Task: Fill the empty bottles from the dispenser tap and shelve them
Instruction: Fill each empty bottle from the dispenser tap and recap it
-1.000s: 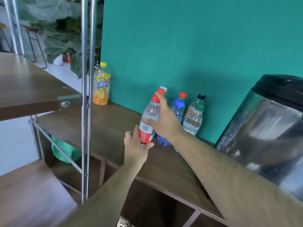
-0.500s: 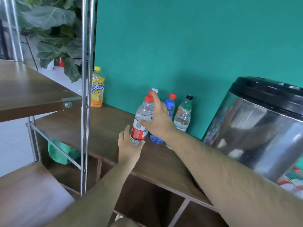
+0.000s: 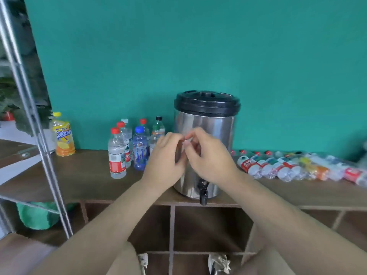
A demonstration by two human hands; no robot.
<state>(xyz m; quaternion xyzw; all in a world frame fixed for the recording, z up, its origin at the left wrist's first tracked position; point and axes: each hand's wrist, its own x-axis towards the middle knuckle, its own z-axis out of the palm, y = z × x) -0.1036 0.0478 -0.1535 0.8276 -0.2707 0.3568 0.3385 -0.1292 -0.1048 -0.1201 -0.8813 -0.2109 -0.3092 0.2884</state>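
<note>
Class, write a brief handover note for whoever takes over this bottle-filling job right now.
Left hand and right hand: meeting in front of the dispenser, holding no bottle; grip blurred.
Upright capped bottles stand left of it; lying bottles line the counter right of it.
Tap free.
Done: upright ones seem filled. Left: fill and shelve the lying ones.

The wall [image 3: 198, 46] facing me is plain teal, and my worktop [image 3: 83, 175] is brown wood-grain. The dispenser [image 3: 206, 124] is shiny silver with a black lid [image 3: 207, 103] and a black tap [image 3: 203, 192]. The orange-yellow bottle [image 3: 63, 137] has a yellow cap. The blue bottle [image 3: 140, 149] has a blue cap, and the clear bottle [image 3: 116, 155] has a red cap and label.
</note>
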